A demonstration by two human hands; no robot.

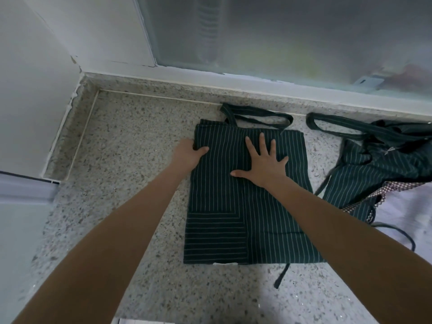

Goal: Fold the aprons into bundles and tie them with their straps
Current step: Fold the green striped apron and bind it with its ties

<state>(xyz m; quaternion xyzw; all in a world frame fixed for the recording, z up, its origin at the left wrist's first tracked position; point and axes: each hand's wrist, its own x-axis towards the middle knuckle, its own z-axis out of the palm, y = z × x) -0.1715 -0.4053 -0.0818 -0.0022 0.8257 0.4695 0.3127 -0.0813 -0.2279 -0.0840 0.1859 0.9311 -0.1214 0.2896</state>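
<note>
You have a dark green apron (247,206) with thin white stripes lying flat on the speckled stone counter (131,160), folded lengthwise into a tall rectangle. A fold line runs down its middle; most stripes run up and down, but a pocket patch at the lower left carries stripes going across. Its neck strap (257,116) loops out from the top edge toward the window sill (233,84), and a thin tie (281,275) pokes out from under the bottom edge.

Your left hand (188,153) grips the apron's upper left edge, thumb on top of the cloth and fingers curled under it. Your right hand (263,162) presses flat on the upper middle of the apron, fingers straight and spread apart, thumb pointing left.

To the right, a second striped apron (378,160) lies crumpled in a heap with its straps loose, just beside the folded one, resting partly on a pale cloth with a checked trim (383,190).
</note>
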